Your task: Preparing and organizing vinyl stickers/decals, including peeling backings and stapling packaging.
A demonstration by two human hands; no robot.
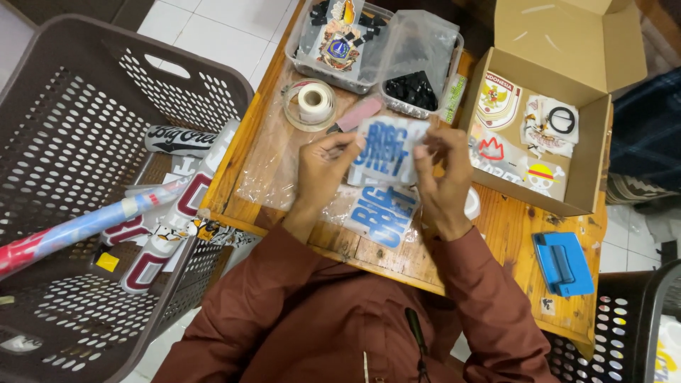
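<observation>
Left hand: the left hand (pixel 323 164) pinches the left edge of a sticker sheet (pixel 385 149) between thumb and fingertips, raised just above the desk (pixel 264 152).
Right hand: the right hand (pixel 441 177) pinches the sheet's upper right corner, fingers curled in; held from both sides, the sheet stays taut and faces the person.
Sticker sheet: pale backing with blocky blue lettering, tilted a little, held between the two hands over the middle of the desk.
Second sheet: a second sticker (pixel 383 213) of the same blue lettering lies flat on the desk just below the held one, within easy reach.
Cardboard box: the cardboard box (pixel 592 159) stands open at the right, flap up, so its stickers lie in view: a crest in red and gold, a black ring, a skull with a straw hat.
Clear tubs: two clear plastic tubs (pixel 418 53) sit at the far edge, one with small black pieces, one with crest stickers.
Tape roll: a tape roll (pixel 315 101) rests near the tubs, beside a pink strip.
Blue tool: a blue tool (pixel 562 263) lies at the right near edge.
Basket: a brown basket (pixel 85 142) stands on the floor at the left, holding rolled prints in maroon and white.
</observation>
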